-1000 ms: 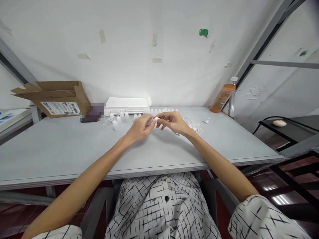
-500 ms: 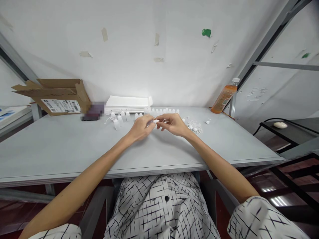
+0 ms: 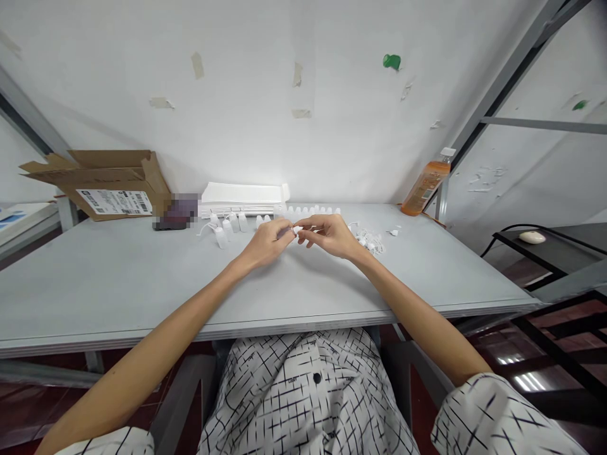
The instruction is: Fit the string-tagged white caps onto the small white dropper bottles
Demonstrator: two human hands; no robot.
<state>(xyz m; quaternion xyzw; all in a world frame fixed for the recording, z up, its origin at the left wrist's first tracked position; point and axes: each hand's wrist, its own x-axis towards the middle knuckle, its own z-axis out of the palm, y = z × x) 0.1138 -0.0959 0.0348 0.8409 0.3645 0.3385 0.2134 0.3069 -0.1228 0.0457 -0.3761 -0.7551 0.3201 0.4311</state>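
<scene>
My left hand point(image 3: 266, 244) is closed around a small translucent plastic bottle point(image 3: 284, 232), mostly hidden by the fingers. From the right, the thumb and index finger of my right hand point(image 3: 332, 236) pinch a small white cap point(image 3: 297, 230) at the bottle's mouth. Whether the cap is seated cannot be made out. Left of my hands stand several small white bottles point(image 3: 220, 237), some with thin white cords. Behind my hands is a row of similar bottles point(image 3: 313, 210). Beside my right hand lies a pile of white caps with cords point(image 3: 372, 242).
An opened cardboard box point(image 3: 118, 183) and a blurred dark item point(image 3: 175, 213) are at the back left. A white flat box point(image 3: 244, 193) lies against the wall. An orange drink bottle point(image 3: 427, 186) leans at the back right, near a loose white piece point(image 3: 393, 232). The grey table point(image 3: 303, 291) extends towards me.
Both hands stay in nearly the same place. The fingers have shifted slightly around the cap and bottle mouth; the whole view has moved a touch.
</scene>
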